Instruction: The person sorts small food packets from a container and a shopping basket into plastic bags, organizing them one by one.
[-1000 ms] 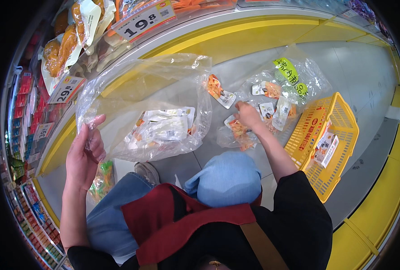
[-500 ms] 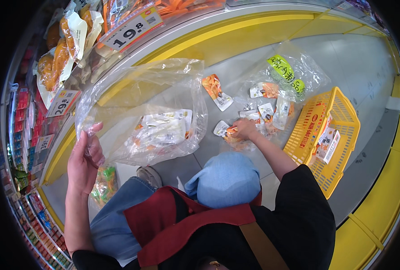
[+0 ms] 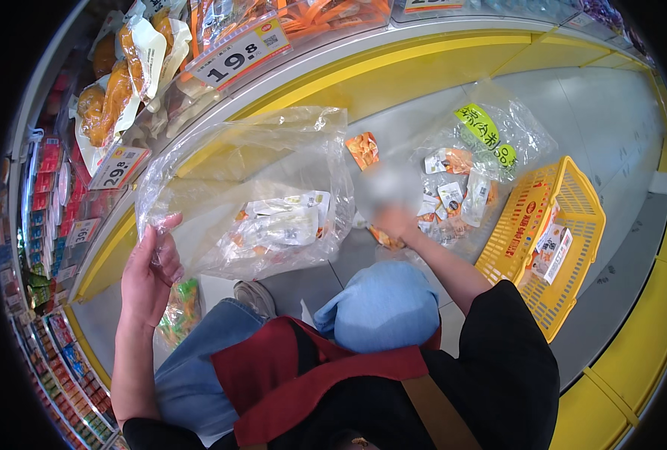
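Observation:
My left hand (image 3: 153, 259) is closed on the rim of a large transparent plastic bag (image 3: 273, 135) and holds it up. Inside lie several white-and-orange snack packets (image 3: 292, 221). My right hand (image 3: 395, 223) is over the floor between this bag and a second transparent bag (image 3: 528, 124) with a green label (image 3: 477, 124). A pale blurred patch hides its fingers, so its grip does not show. Orange snack packets (image 3: 385, 238) lie just under it. More packets (image 3: 451, 199) lie at the second bag, and an orange packet (image 3: 363, 150) sits beyond my hand.
A yellow basket (image 3: 496, 259) with a few packs inside stands at the right. Shelves with a yellow base (image 3: 423, 56) run along the far side and left. A bag of green-and-orange goods (image 3: 180, 311) lies by my knee (image 3: 221, 330). Grey tiles (image 3: 551, 105) form the floor.
The whole view has shifted slightly. My right hand has moved little, but a blurred patch now covers its fingers and part of the orange packet beyond. My left hand keeps holding the bag rim.

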The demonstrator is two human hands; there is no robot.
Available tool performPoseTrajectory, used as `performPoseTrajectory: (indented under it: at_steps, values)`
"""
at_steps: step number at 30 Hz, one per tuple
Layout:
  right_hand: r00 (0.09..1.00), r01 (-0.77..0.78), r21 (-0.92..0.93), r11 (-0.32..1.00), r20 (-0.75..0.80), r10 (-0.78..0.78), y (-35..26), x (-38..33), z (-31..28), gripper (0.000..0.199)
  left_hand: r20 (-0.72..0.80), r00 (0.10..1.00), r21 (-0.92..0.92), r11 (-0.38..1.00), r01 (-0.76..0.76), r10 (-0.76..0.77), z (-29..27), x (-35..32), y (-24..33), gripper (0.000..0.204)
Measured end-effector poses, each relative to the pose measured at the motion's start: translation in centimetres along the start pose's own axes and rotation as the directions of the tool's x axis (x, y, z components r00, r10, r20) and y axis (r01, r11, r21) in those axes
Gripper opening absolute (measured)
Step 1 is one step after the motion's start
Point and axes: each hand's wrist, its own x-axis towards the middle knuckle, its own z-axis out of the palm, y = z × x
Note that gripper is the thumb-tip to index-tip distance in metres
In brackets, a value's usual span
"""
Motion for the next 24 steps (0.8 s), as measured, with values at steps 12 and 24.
performPoseTrajectory:
  at_steps: [12, 24]
  values:
    - [0.951, -0.127, 0.283, 0.951, -0.237, 0.198, -5.3, 8.0, -7.0, 0.046, 0.062, 0.998, 0.071, 0.997, -0.006, 0.002, 0.8, -1.4, 0.2, 0.048]
    - [0.353, 0.904, 0.259, 0.339, -0.901, -0.254, -18.2, -9.1, -25.3, 0.048, 0.075, 0.997, 0.031, 0.999, 0.022, -0.024, 1.1, -2.0, 0.5, 0.052]
